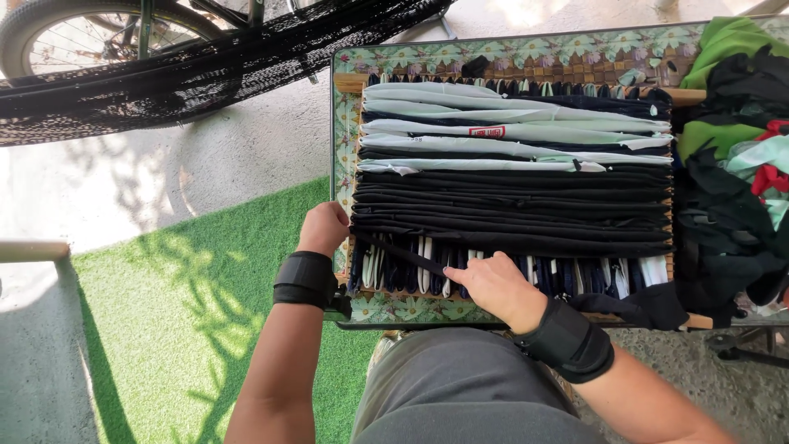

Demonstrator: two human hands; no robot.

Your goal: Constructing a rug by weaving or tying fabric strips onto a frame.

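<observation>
Left hand (pixel 324 228) clenched on the 9 o'clock edge of the woven fabric-strip mat (pixel 514 193), right hand (pixel 496 284) pinching a black strip (pixel 394 251) at 6 o'clock on the counter (pixel 386 310).

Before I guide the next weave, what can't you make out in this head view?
- Left hand: fingertips hidden, curled round the loom edge among the black strips.
- Right hand: fingertips hidden, pressed into the hanging strip ends.
- Loom's near bar: mostly covered by strip ends and right hand.
- Cloth pile: cut off by right edge.
- Bicycle: cut off by top edge, partly behind black netting.
</observation>
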